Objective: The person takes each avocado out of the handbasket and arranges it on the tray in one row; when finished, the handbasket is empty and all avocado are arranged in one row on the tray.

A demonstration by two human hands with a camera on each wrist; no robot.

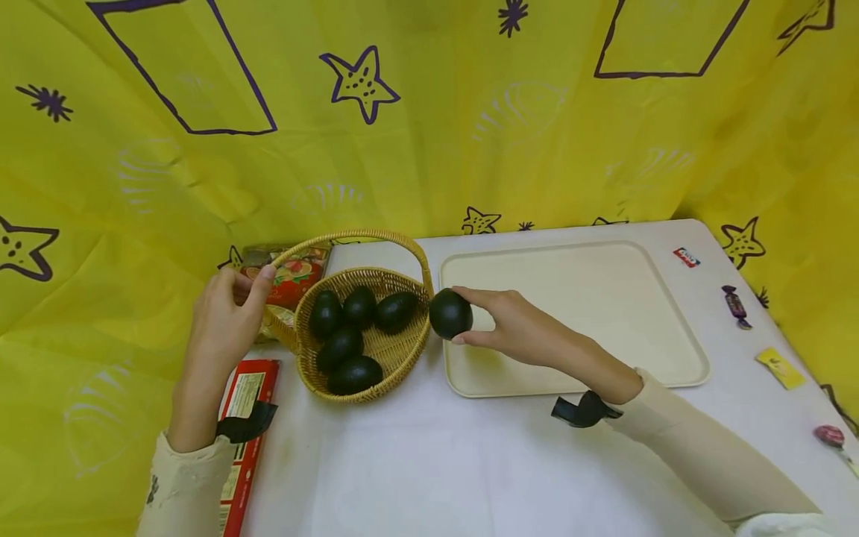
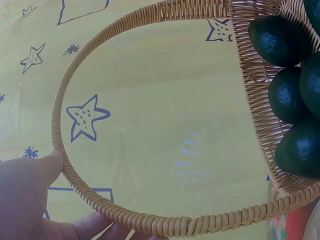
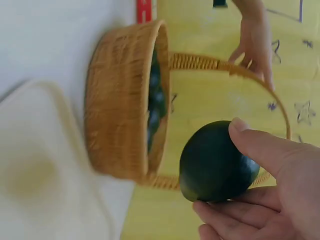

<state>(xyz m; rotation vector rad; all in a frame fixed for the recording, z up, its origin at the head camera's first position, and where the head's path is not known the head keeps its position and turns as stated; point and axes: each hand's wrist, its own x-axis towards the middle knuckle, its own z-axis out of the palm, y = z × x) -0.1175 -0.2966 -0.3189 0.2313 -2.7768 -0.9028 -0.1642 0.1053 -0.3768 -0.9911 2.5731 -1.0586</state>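
Note:
My right hand (image 1: 520, 324) holds a dark green avocado (image 1: 451, 314) between thumb and fingers, above the tray's left edge and beside the basket's right rim. In the right wrist view the avocado (image 3: 217, 162) is raised off the table. A wicker basket (image 1: 396, 377) holds several more avocados (image 1: 356, 374), seen at the right of the left wrist view. My left hand (image 1: 224, 321) is at the left side of the basket's arched handle (image 1: 356, 234). Its thumb touches the handle (image 2: 135, 218) and the other fingers reach behind it, as the left wrist view shows.
A beige tray (image 1: 570, 313) lies right of the basket. Red packaged goods (image 1: 295, 280) stand behind the left hand, and a long red box (image 1: 251, 418) lies by the left forearm. Wrapped sweets (image 1: 736, 306) and a lollipop (image 1: 830, 436) line the right. A yellow patterned cloth (image 1: 429, 149) hangs behind.

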